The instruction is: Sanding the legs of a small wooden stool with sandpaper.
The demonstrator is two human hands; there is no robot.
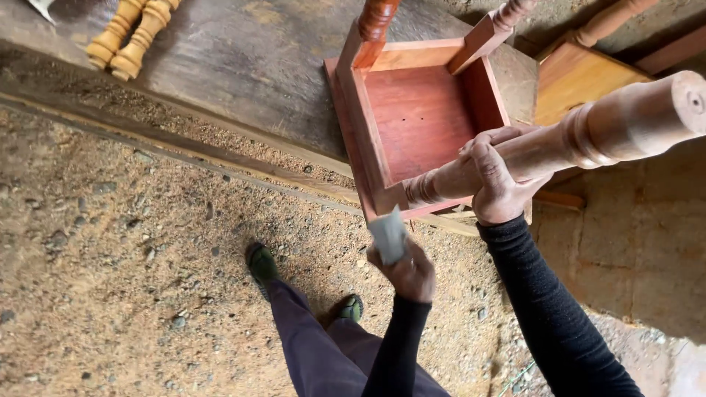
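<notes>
Near the person, the left hand (409, 270) is clamped on a grey sanding pad (387, 235) at the stool's (419, 117) near corner. The right hand (498, 176) is closed around a turned leg (603, 129). The red upturned stool lies on the bench (243, 66); two pale spindles (131, 33) lie far left.

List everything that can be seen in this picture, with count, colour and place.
stool: one, reddish wood, upside down on the workbench, legs up
stool leg: one, pale turned wood, nearest the camera, gripped
sandpaper piece: one, grey, at the stool's lower corner
workbench: one, dark weathered wood, top
loose turned legs: two, yellow, top left on the workbench
second stool: one, orange, top right, partly hidden
ground: sandy, with pebbles
shoes: two, dark green
left hand: holds the sandpaper piece
right hand: grips the stool leg
</notes>
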